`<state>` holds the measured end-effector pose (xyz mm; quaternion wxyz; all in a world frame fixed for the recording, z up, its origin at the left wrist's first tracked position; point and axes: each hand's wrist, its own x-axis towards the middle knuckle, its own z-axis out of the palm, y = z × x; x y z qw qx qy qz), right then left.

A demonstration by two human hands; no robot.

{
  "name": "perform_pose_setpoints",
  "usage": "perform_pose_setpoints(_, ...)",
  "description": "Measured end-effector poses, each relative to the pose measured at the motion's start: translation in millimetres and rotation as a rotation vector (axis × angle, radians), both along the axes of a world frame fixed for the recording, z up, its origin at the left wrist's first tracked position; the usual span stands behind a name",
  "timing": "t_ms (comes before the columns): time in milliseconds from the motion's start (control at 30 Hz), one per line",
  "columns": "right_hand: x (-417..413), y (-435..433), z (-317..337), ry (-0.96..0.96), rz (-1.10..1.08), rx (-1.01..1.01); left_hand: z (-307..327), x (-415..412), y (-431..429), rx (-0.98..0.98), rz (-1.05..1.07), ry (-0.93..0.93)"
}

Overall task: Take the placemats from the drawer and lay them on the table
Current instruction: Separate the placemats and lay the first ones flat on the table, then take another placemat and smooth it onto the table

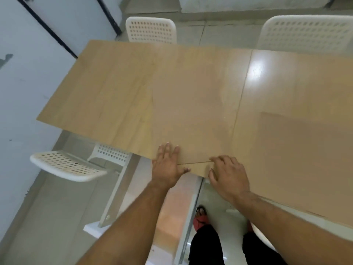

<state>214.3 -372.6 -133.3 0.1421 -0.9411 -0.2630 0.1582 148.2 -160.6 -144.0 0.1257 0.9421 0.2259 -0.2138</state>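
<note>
Looking down over the wooden table (118, 88), we are seeing both hands working at its near edge. A thin tan placemat (193, 104), almost the same colour as the wood, is lying flat on the tabletop, its near edge showing as a fine line between the two hands. Our left hand (167, 165) is lying open, palm down, fingers spread forward and pressing on the placemat's near left corner at the table's edge. Our right hand (227, 176) is resting just beside it, fingers curled downward with their tips at the placemat's near right corner; we cannot tell whether it is pinching the mat or only touching it. A second tan sheet (305, 153) is lying on the table to the right. White perforated chairs are standing around the table: one (66, 165) at near left, another (150, 29) at the far side. Below the table's edge, a red sandal (200, 221) is showing on the floor.
</note>
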Motion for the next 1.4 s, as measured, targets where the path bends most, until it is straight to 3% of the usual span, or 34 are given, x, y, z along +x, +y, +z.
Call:
perform_pose_setpoints(133,-34,44,1,0.149,-0.043,0.024,-7,-24,41,-0.109,-0.156,0.005)
perform_pose_setpoints(367,-58,98,-3,0.368,-0.288,0.076,-4,-24,81,-0.234,-0.24,-0.192)
perform_pose_setpoints(667,-67,124,-3,0.556,-0.441,0.195,2,-25,113,-0.217,-0.203,-0.227)
perform_pose_setpoints(967,-65,135,-2,0.684,-0.69,0.416,8,-29,112,-0.123,-0.364,-0.2)
perform_pose_setpoints(1233,-56,143,10,0.974,-0.934,0.605,9,-29,109,-0.229,-0.012,-0.381)
perform_pose_setpoints(1400,-52,145,8,1.099,-1.031,0.63,10,-24,109,-0.306,0.198,-0.298)
